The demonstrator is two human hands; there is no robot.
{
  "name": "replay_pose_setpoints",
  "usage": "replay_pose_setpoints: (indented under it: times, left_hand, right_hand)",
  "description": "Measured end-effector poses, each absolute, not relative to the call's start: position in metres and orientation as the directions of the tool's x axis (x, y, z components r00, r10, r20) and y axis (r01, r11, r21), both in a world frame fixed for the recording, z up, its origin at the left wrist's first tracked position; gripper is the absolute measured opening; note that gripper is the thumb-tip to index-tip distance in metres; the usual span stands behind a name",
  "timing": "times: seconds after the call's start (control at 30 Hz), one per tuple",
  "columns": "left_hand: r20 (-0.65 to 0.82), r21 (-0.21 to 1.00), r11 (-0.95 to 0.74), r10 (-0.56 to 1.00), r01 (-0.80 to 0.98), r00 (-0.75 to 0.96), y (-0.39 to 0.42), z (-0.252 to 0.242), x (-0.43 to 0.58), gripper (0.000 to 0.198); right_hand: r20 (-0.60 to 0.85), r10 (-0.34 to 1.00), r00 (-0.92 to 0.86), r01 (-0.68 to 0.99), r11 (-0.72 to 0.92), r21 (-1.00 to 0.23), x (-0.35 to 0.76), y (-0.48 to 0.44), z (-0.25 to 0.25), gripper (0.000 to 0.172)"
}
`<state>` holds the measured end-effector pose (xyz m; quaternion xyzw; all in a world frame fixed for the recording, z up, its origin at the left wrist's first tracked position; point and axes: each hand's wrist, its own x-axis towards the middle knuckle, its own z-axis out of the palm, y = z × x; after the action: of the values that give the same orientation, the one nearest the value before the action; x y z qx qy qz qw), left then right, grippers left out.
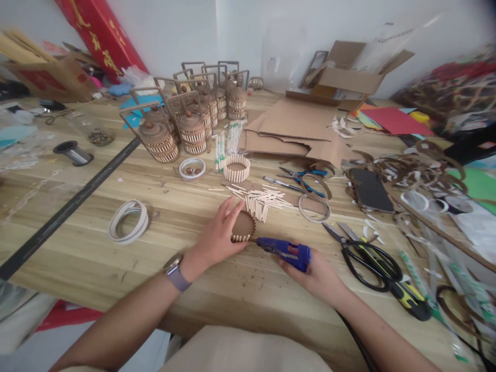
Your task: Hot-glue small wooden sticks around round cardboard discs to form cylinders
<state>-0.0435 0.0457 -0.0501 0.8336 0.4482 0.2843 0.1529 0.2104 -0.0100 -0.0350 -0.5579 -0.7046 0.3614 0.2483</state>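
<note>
My left hand (217, 233) is closed on a round cardboard base (245, 225), thumb at its near side and fingers at its far left. Short pale sticks stand along part of the base's near edge. In my right hand (315, 276) is a blue hot glue gun (284, 250), its nozzle pointing left and close to that near edge; whether it touches cannot be made out. A loose pile of small wooden sticks (267, 199) lies just beyond the base. Behind the pile stands a ring of upright sticks (236, 169) on another round base.
Several lidded baskets with handles (191, 132) stand at the back left. Cardboard sheets (294, 121) lie at the back. Black scissors (364, 258), a yellow cutter (406, 297), pliers (310, 174) and a phone (371, 189) are on the right. A white ring (128, 222) lies left.
</note>
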Motion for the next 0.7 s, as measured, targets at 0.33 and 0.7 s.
replay_pose_setpoints:
  times: [0.33,0.7]
  left_hand:
    - [0.330,0.531,-0.540,0.841,0.653,0.428,0.0453,-0.0506,-0.0432,0.104]
    - [0.340,0.533,-0.541,0.841,0.650,0.422,0.0455,-0.0531,-0.0434,0.105]
  right_hand:
    - [-0.047,0.953,-0.299,0.648,0.167,-0.743,0.2062,-0.0090,-0.0270,0.020]
    - [-0.013,0.948,-0.318,0.646,0.207,-0.734,0.2052,-0.0092,-0.0281,0.018]
